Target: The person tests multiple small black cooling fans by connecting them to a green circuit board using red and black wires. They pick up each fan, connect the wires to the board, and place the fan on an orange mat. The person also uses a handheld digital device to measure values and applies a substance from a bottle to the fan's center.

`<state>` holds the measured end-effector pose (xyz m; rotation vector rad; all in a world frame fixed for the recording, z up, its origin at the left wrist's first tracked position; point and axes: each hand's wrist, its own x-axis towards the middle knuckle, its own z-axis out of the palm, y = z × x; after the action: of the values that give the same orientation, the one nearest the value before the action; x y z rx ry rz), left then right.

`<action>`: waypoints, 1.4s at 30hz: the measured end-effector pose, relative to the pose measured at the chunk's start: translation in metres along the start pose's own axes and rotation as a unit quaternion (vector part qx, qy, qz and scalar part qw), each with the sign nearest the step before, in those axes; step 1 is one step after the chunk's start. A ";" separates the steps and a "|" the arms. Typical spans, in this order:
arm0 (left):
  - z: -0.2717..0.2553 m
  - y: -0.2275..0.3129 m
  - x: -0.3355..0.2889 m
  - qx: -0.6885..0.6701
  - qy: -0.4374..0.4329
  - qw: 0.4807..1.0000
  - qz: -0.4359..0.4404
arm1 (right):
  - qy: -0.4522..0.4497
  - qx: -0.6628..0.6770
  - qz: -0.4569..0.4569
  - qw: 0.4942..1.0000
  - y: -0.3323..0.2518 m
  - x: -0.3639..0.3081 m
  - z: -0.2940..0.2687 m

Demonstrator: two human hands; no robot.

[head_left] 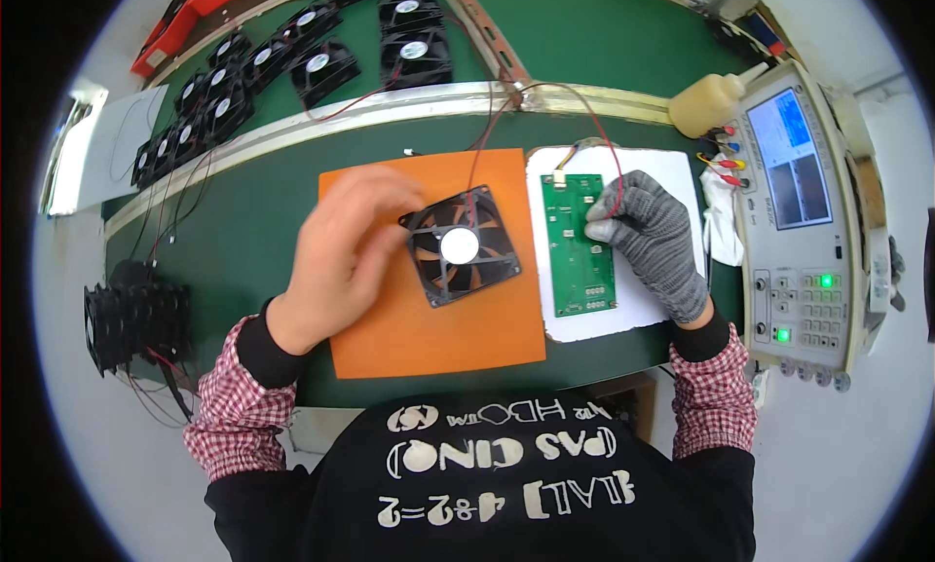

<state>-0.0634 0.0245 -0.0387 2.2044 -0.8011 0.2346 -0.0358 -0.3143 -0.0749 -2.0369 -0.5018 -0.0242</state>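
Observation:
A square black cooling fan [443,280] with a round white label lies tilted on an orange mat [390,348]. My left hand [341,245] is bare and slightly blurred at the fan's left edge. Its fingers are apart and hold nothing; whether the fingertips touch the frame is unclear. My right hand [653,236], in a grey knit glove, pinches the end of the fan's red wire [606,138] over a green circuit board [579,280]. The fingertips hide that end and part of the board's right edge. A white connector [559,179] is plugged into the board's top.
The board rests on a white pad [643,314]. To the right stand a test instrument [845,241] with a lit screen, and a yellowish squeeze bottle [703,104]. Several black fans [414,57] sit behind a pale rail [390,104]; more fans [136,323] are stacked at left.

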 end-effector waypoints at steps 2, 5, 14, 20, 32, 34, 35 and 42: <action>0.008 0.010 0.000 -0.126 -0.048 0.986 -0.100 | 0.005 -0.033 -0.008 0.999 0.003 -0.002 0.001; 0.021 0.022 0.000 0.033 -0.074 0.995 -0.055 | 0.002 -0.088 -0.022 0.996 0.003 -0.004 0.003; -0.003 0.057 -0.009 0.289 0.104 0.918 0.252 | -0.036 -0.004 -0.027 0.999 0.007 -0.001 -0.002; -0.017 0.075 -0.023 -0.375 -0.010 0.926 -0.035 | -0.030 -0.007 -0.030 0.999 0.013 -0.003 0.000; -0.005 0.042 0.087 0.192 0.175 0.936 0.239 | 0.021 -0.020 -0.080 0.996 0.009 -0.007 0.001; 0.015 -0.005 0.125 0.187 0.214 0.944 0.168 | 0.071 0.024 -0.063 0.995 0.005 -0.007 -0.004; 0.019 -0.026 0.133 0.293 0.166 0.938 0.089 | 0.114 0.098 -0.039 0.988 0.004 -0.007 -0.007; 0.027 -0.058 0.110 0.301 0.078 0.944 0.107 | 0.083 0.173 0.183 0.964 -0.042 -0.014 -0.019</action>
<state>0.0567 -0.0172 -0.0485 2.6102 -0.9707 0.8479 -0.0598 -0.3174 -0.0339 -1.7345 -0.0148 0.1077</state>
